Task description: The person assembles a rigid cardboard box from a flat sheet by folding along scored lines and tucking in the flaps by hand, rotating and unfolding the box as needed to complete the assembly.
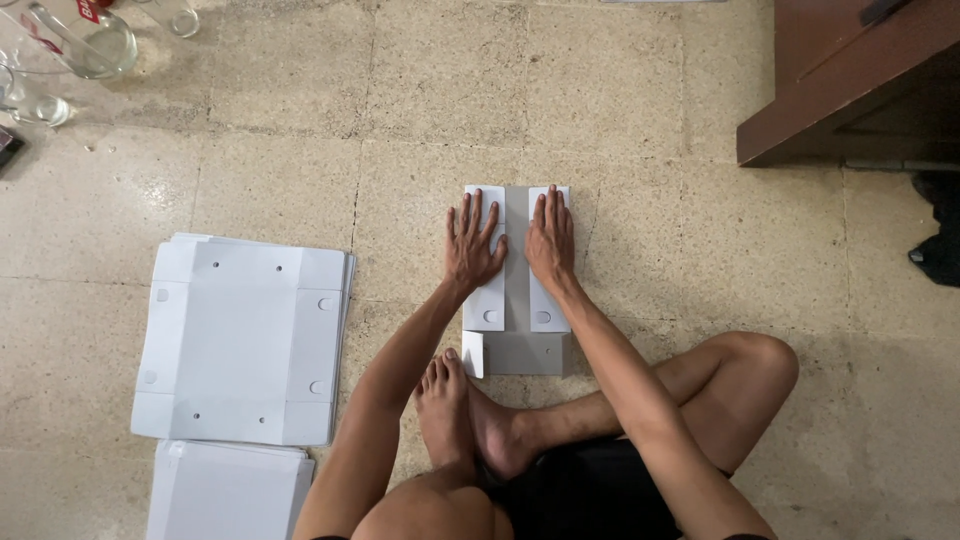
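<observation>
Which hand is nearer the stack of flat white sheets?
Left. The left hand presses the folded cardboard piece, nearer the stack; the right hand lies farther away.

The single head camera is looking straight down from above the seated person, fairly near, taking in the tiled floor [620, 120], both forearms and the crossed legs.

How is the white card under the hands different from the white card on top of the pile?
The card under the hands has its side flaps folded inward, so it looks narrow; the pile's top card lies spread flat and wide. The left hand and right hand press the folded one; nothing touches the pile's. Both are white card with small holes.
</observation>
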